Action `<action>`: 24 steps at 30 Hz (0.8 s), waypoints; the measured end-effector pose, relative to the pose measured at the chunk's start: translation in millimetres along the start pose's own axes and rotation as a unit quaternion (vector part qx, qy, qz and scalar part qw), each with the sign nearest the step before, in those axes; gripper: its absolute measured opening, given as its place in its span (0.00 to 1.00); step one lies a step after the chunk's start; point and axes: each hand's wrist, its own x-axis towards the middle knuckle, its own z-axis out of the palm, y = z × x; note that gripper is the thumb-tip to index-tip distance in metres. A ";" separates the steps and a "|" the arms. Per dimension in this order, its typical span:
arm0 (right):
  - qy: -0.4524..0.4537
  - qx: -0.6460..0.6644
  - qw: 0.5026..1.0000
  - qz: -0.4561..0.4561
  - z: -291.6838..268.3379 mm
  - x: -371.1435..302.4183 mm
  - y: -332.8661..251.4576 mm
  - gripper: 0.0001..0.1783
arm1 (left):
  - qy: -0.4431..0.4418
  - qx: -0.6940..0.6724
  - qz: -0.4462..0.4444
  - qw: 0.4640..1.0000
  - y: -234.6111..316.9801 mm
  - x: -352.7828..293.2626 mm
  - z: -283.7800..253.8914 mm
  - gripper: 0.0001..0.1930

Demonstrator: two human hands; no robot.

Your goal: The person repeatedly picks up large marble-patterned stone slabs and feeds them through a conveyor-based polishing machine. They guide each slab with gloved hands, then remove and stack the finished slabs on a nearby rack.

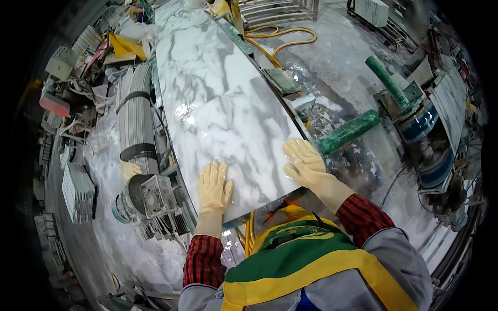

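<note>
My left hand (pixel 213 191) and right hand (pixel 306 163), in cream gloves (pixel 209 223), lie flat, thumbs apart, on a glossy, grey-veined white stone slab (pixel 220 103) stretching from the frame's lower centre to its top; rightward, a rough green cylinder (pixel 348 133) juts out.

Slab (pixel 223 103): is looking like veined stone, is showing a smooth, glossy polish, and is throwing back bright highlights.
Left glove (pixel 212 192), right glove (pixel 307 165): are appearing rubber-like, smooth, faintly shiny.
Cuffs (pixel 364 218): are showing ribbed, matt cloth.
Garment (pixel 293 259): is presenting matt cloth.
Green cylinder, right (pixel 350 132): is showing a rough, white-smeared surface.
Hose, far (pixel 307 39): is looking smooth, rubber or plastic.
Motor, near left (pixel 151 199): is appearing metal, matt, dusty.
Floor (pixel 340 57): is looking rough, patchily wet.
</note>
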 end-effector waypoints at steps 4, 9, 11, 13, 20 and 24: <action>-0.041 0.013 0.999 0.004 -18.3 -25.3 -0.9 0.36 | 0.013 0.001 -0.007 1.000 3.9 -0.6 -1.6 0.35; -0.036 0.010 0.999 -0.037 -15.9 -8.6 6.8 0.36 | 0.044 -0.019 0.008 0.999 6.2 -0.3 -4.1 0.34; -0.027 -0.020 0.998 -0.049 -5.1 15.7 15.5 0.37 | 0.021 -0.029 -0.006 0.999 10.3 0.5 -8.8 0.34; -0.044 -0.051 0.997 -0.030 17.4 40.5 25.5 0.38 | 0.029 -0.043 0.007 0.999 8.6 1.7 -9.6 0.33; -0.044 -0.087 0.995 -0.013 53.8 142.9 42.1 0.37 | -0.015 -0.041 -0.030 0.999 13.7 -1.0 -14.3 0.31; -0.037 -0.103 0.994 -0.006 63.3 183.8 54.4 0.36 | -0.028 -0.047 -0.036 0.998 16.0 -3.0 -15.9 0.30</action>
